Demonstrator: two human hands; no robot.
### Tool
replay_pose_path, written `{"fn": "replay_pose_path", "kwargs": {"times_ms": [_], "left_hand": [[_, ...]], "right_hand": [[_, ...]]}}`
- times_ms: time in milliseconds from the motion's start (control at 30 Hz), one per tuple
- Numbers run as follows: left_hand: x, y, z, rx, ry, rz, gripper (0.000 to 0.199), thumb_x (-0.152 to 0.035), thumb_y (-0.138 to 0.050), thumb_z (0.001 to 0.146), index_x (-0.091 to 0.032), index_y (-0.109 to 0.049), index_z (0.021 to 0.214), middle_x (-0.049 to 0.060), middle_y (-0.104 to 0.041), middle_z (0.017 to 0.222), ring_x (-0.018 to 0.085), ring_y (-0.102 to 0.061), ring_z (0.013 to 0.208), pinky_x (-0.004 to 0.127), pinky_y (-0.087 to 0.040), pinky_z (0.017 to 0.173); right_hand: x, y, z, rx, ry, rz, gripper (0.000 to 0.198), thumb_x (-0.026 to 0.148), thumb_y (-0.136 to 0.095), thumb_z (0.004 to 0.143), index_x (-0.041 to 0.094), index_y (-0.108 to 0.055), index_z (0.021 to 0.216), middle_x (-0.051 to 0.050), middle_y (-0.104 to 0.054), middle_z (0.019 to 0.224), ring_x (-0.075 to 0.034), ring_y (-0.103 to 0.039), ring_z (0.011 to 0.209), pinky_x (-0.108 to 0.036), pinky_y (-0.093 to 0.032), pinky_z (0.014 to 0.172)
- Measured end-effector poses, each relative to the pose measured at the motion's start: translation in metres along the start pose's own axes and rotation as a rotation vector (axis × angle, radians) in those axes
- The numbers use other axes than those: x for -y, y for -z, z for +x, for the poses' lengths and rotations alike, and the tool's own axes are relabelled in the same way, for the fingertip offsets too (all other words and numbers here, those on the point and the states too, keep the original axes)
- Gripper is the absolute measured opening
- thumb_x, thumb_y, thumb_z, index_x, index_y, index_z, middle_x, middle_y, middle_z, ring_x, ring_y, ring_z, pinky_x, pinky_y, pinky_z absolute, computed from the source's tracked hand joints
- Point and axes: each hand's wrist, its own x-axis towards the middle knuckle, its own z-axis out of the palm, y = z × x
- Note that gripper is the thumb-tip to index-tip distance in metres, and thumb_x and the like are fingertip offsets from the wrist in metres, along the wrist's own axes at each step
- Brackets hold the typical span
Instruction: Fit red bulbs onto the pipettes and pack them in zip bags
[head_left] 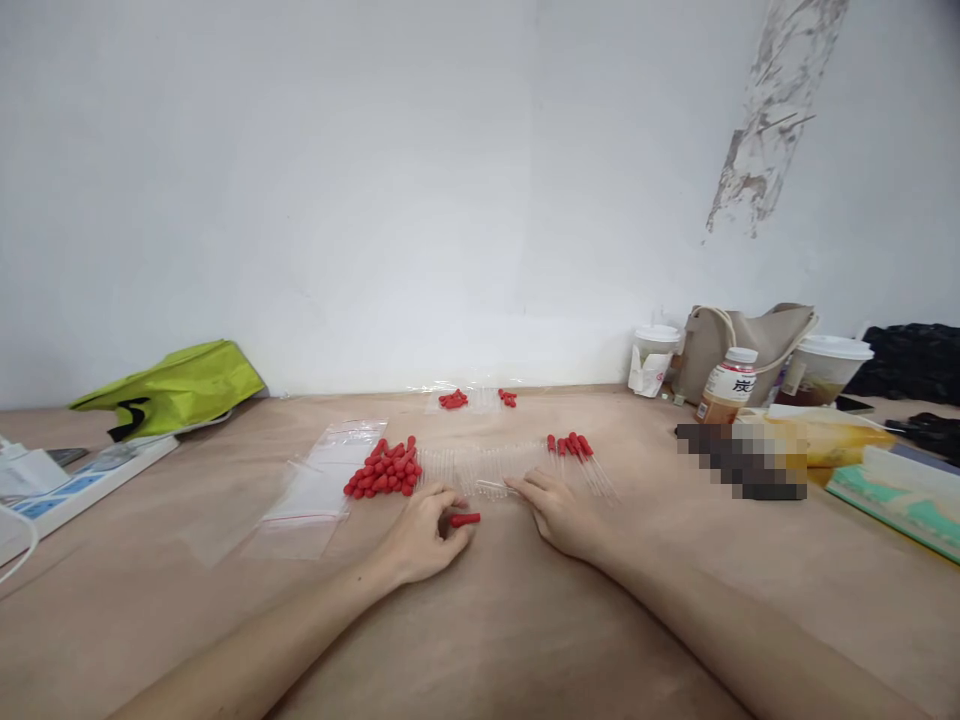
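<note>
Fingers of the left hand (420, 540) are curled narrow around a single red rubber bulb (465, 520), pinching it against the table (480, 620) just below frame centre. Right hand (559, 515) lies palm down next to it, fingers loosely spread, fingertips touching one glass pipette tube (491, 488) at the near edge of the row of clear tubes (480, 465); not closed on it, as far as I can tell. Pile of red bulbs (384, 472) sits just left of that row, above the left hand. Finished droppers with red caps (574, 450) fan out right of the row, above the right hand. Clear zip bags (319, 490) lie left of the pile. More red parts on plastic (472, 400) further up, near the wall. Green bag (176, 385) at left edge; cups, bottle (727, 385) and beige bag (739, 345) at right.
</note>
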Motion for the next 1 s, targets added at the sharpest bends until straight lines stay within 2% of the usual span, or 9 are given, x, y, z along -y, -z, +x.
{"fn": "replay_pose_path", "kwargs": {"times_ms": [133, 233, 333, 533, 700, 900, 1000], "left_hand": [[0.000, -0.003, 0.006, 0.017, -0.035, -0.036, 0.010, -0.027, -0.055, 0.076, -0.019, -0.061, 0.074, 0.002, -0.058, 0.076, 0.017, -0.054, 0.074, 0.028, -0.040, 0.068], [0.002, -0.005, 0.012, -0.082, -0.001, -0.066, 0.012, -0.028, -0.052, 0.079, -0.018, -0.057, 0.073, 0.002, -0.058, 0.076, 0.017, -0.053, 0.076, 0.029, -0.040, 0.069], [0.002, -0.010, 0.018, -0.126, 0.048, -0.197, 0.012, -0.028, -0.047, 0.081, -0.018, -0.052, 0.080, 0.001, -0.058, 0.076, 0.015, -0.053, 0.070, 0.025, -0.040, 0.061], [0.000, -0.021, 0.018, -0.114, 0.090, -0.442, 0.016, -0.029, -0.047, 0.081, -0.017, -0.054, 0.088, 0.002, -0.060, 0.077, 0.014, -0.055, 0.070, 0.024, -0.043, 0.062], [0.000, -0.022, 0.015, -0.099, 0.088, -0.428, 0.019, -0.032, -0.046, 0.082, -0.017, -0.059, 0.086, 0.000, -0.061, 0.076, 0.014, -0.055, 0.070, 0.024, -0.044, 0.063], [0.001, -0.021, 0.016, -0.117, 0.081, -0.422, 0.020, -0.031, -0.048, 0.081, -0.018, -0.061, 0.089, 0.002, -0.064, 0.081, 0.016, -0.058, 0.074, 0.027, -0.046, 0.069], [0.002, -0.022, 0.016, -0.113, 0.065, -0.439, 0.020, -0.030, -0.048, 0.082, -0.018, -0.062, 0.088, 0.002, -0.065, 0.082, 0.017, -0.058, 0.077, 0.027, -0.047, 0.070]], "right_hand": [[0.001, -0.003, -0.004, -0.084, -0.067, 0.058, 0.031, 0.003, -0.033, 0.077, 0.017, -0.049, 0.100, -0.007, -0.054, 0.091, -0.017, -0.049, 0.087, -0.029, -0.039, 0.077], [0.007, 0.000, -0.003, -0.110, -0.153, 0.120, 0.020, 0.013, -0.031, 0.084, 0.019, -0.047, 0.094, -0.006, -0.055, 0.088, -0.016, -0.051, 0.083, -0.029, -0.040, 0.075], [0.011, 0.003, -0.002, -0.098, -0.205, 0.162, 0.018, 0.022, -0.028, 0.088, 0.019, -0.046, 0.088, -0.004, -0.056, 0.081, -0.015, -0.052, 0.076, -0.027, -0.040, 0.069], [0.011, 0.004, -0.001, -0.083, -0.197, 0.181, 0.022, 0.026, -0.026, 0.089, 0.019, -0.046, 0.085, -0.004, -0.056, 0.078, -0.015, -0.051, 0.074, -0.026, -0.039, 0.067], [0.010, 0.005, -0.002, -0.093, -0.143, 0.153, 0.022, 0.026, -0.028, 0.088, 0.018, -0.048, 0.087, -0.004, -0.058, 0.083, -0.014, -0.051, 0.079, -0.026, -0.039, 0.072], [0.008, 0.002, -0.003, -0.096, -0.129, 0.160, 0.026, 0.026, -0.030, 0.088, 0.020, -0.051, 0.101, -0.003, -0.060, 0.094, -0.014, -0.053, 0.088, -0.027, -0.038, 0.078], [0.005, 0.001, -0.003, -0.085, -0.132, 0.184, 0.027, 0.026, -0.031, 0.088, 0.021, -0.053, 0.103, -0.003, -0.061, 0.091, -0.013, -0.054, 0.086, -0.027, -0.039, 0.078]]}}
